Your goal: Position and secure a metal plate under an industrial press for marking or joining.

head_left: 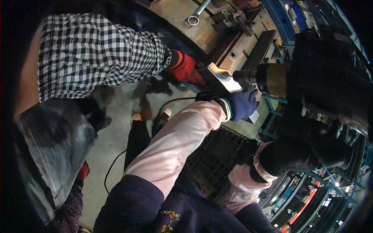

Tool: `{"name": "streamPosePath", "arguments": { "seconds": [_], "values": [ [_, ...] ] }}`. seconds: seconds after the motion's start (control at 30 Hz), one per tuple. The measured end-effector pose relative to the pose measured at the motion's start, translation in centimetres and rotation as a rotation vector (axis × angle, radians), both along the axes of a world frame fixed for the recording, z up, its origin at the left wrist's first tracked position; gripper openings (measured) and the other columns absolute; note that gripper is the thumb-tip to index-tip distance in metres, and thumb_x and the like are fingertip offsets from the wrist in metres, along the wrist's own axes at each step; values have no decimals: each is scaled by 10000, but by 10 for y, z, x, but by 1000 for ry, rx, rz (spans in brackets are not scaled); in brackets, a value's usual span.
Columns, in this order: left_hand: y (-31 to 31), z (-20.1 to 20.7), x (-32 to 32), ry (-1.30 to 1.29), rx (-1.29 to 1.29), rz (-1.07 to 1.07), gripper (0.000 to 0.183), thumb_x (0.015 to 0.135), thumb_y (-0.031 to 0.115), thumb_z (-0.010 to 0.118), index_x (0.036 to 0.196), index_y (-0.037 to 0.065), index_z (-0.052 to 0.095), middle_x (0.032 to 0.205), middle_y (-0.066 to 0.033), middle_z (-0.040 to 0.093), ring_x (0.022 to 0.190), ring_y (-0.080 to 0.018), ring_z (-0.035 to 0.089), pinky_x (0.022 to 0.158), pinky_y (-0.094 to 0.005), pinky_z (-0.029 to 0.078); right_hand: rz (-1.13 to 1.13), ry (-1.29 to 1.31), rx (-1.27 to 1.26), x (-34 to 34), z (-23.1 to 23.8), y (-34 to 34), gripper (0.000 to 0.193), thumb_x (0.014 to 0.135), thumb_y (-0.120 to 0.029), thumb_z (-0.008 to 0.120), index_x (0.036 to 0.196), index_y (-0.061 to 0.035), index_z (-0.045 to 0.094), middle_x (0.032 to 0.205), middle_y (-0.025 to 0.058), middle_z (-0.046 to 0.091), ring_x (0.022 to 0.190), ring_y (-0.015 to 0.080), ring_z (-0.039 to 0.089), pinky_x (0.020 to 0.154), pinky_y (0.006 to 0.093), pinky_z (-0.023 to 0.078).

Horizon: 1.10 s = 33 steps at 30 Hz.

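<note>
My left hand [244,103], in a blue glove, grips a pale flat metal piece [225,80] on its near side, with the fingers curled over it. The tip of a drill chuck [245,76] reaches the lit top of that piece from the right. My right forearm [245,182], in a pink sleeve, runs up into the dark area under the machine. The dark shape past its cuff seems to be my right hand [299,153]; its fingers are lost in shadow. A co-worker's red-gloved hand [188,70] is close to the piece's left side.
The dark drilling machine [330,77] fills the right. Beyond the piece lie a worn machine table [182,17], a ring spanner [193,19] and a clamp [239,21]. A black cable [171,101] hangs down near the floor. Blue racks [311,186] stand at the right.
</note>
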<state>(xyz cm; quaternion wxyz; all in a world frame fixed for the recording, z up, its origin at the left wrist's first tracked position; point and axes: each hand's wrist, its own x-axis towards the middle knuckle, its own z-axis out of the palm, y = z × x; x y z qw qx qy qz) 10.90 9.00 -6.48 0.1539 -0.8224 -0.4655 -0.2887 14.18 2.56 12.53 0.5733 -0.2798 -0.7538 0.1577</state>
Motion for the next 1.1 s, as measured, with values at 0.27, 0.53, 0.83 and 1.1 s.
{"name": "streamPosePath", "arguments": {
  "seconds": [0.27, 0.53, 0.83, 1.1],
  "values": [
    [2, -9, -2, -58, 22, 23, 576, 824, 370, 513, 1245, -23, 528, 1107, -182, 579, 1128, -422, 471, 857, -543, 410, 51, -17, -28, 1, -1, 0, 508, 963, -366, 339, 1375, -69, 319, 1282, 109, 466, 1087, 209, 525, 895, 367, 468],
    [-3, 5, -2, -44, -32, -20, 612, 805, 396, 528, 1251, -23, 524, 1106, -178, 588, 1140, -421, 482, 926, -549, 386, 15, -24, -28, 18, -2, -10, 496, 961, -351, 346, 1366, -65, 331, 1271, 107, 474, 1079, 206, 529, 889, 364, 469],
    [2, 0, 7, -29, -8, 19, 592, 806, 391, 513, 1252, 3, 544, 1105, -170, 602, 1133, -431, 500, 960, -577, 371, 8, -35, -42, 30, -3, -17, 483, 959, -336, 355, 1356, -60, 344, 1258, 105, 483, 1069, 202, 534, 882, 361, 471],
    [4, -4, 11, -75, 83, 23, 564, 802, 364, 496, 1227, -1, 560, 1072, -181, 617, 1123, -448, 509, 965, -597, 369, 1, -54, -41, 35, 0, -22, 472, 956, -321, 362, 1347, -56, 356, 1246, 104, 491, 1061, 199, 538, 876, 358, 472]
  ]
}}
